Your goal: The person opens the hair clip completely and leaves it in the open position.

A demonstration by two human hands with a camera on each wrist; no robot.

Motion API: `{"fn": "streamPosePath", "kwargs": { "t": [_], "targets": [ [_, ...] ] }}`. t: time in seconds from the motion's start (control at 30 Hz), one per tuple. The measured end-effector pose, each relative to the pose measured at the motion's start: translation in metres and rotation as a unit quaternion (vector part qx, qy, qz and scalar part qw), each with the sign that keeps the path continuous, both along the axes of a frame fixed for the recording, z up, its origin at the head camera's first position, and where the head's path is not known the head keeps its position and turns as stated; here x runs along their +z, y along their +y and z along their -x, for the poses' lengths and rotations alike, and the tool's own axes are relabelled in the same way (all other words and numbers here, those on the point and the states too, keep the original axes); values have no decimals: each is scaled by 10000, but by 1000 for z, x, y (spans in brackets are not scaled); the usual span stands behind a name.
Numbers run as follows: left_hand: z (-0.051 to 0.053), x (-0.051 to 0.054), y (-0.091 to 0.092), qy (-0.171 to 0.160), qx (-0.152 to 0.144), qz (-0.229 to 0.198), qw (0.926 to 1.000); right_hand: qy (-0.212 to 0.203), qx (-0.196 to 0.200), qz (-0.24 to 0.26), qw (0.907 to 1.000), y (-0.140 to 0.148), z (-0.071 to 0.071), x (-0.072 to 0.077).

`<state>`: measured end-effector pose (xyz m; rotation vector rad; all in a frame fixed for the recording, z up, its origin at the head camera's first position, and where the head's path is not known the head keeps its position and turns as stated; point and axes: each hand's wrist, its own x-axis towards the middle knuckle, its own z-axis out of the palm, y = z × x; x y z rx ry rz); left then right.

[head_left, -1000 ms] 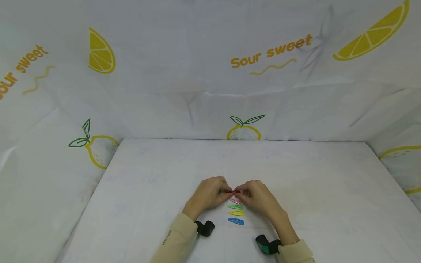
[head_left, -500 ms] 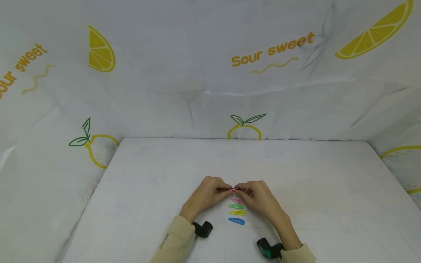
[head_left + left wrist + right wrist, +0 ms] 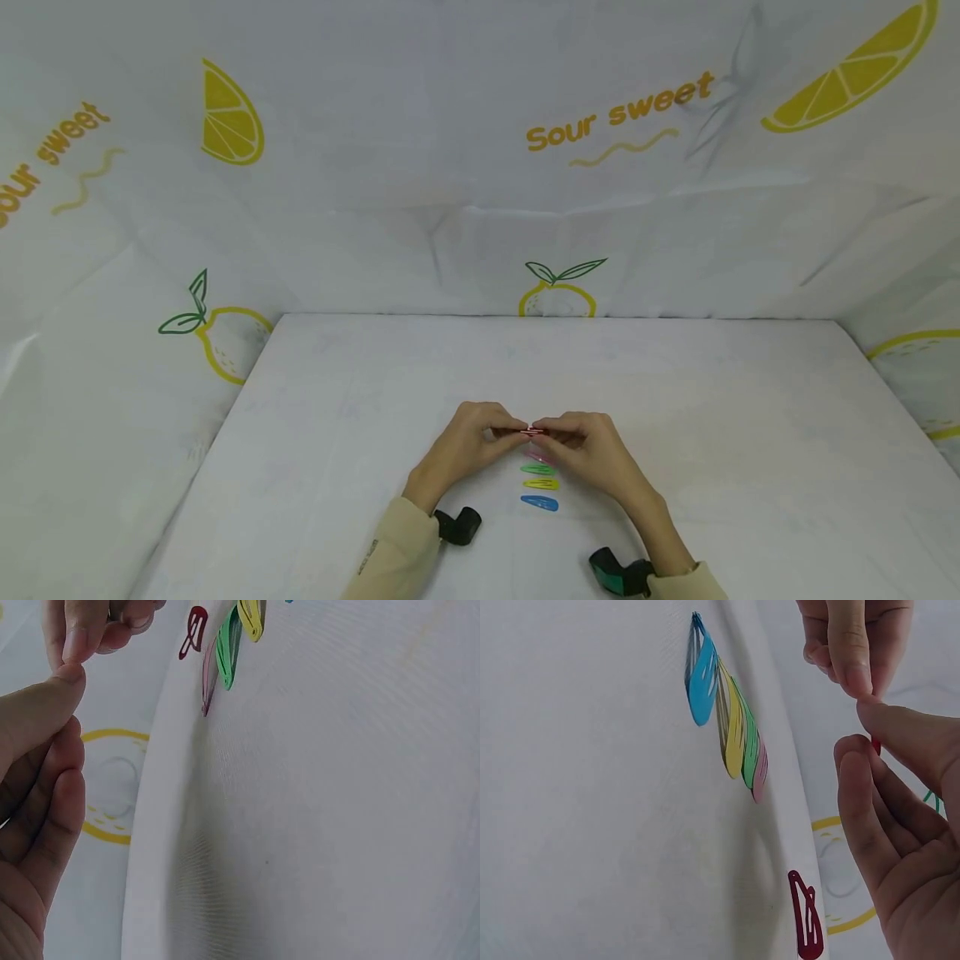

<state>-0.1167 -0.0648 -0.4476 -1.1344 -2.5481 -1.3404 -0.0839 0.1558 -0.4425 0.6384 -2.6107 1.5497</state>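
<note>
In the head view my left hand [image 3: 463,446] and right hand [image 3: 596,454] meet fingertip to fingertip, pinching a small red hair clip [image 3: 533,432] between them. The right wrist view shows a red edge [image 3: 876,746] between the right hand's [image 3: 907,817] thumb and fingers; the rest is covered. The left hand's [image 3: 37,787] fingertips hide its end. A dark red clip [image 3: 807,915] lies on the table beside the hands. Nearer the person, in a column, lie a pink clip [image 3: 537,456], a green clip [image 3: 537,470], a yellow clip [image 3: 542,483] and a blue clip [image 3: 540,502].
The white table [image 3: 360,367] reaches back to a white cloth [image 3: 405,167] printed with lemons and lettering. Black wrist devices hang under both forearms, one at the left wrist [image 3: 459,527] and one at the right wrist [image 3: 621,572].
Both hands have shifted slightly up in the head view, and the left wrist has moved a little left. The pinched fingertips stay together. The clips in the column have not moved.
</note>
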Motion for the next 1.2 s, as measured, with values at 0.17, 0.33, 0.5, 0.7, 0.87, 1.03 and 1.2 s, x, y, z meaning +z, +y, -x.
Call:
{"fn": "streamPosePath", "kwargs": {
  "t": [0.17, 0.33, 0.5, 0.7, 0.87, 1.03, 1.2],
  "targets": [
    [-1, 0, -1, 116, -54, -96, 9999, -225, 94, 330, 9992, 1, -1, 1],
    [-2, 1, -1, 173, -90, -235, 9995, -537, 127, 601, 9967, 3, -1, 0],
    [-2, 1, 0, 226, -81, -388, 9990, -857, 116, 848, 9926, 4, 0, 0],
    [-2, 3, 1, 204, -58, -543, 9983, -1129, -84, 911, 9894, 1, 0, 2],
    [-3, 4, 2, 202, 25, -528, 9984, -1231, -245, 930, 9877, -1, 0, 3],
    [-4, 4, 4, 201, 104, -434, 9988, -1189, -312, 934, 9880, -2, 0, 2],
    [-4, 5, 4, 260, 157, -338, 9990, -1067, -307, 938, 9894, -2, 1, 1]
  ]
}}
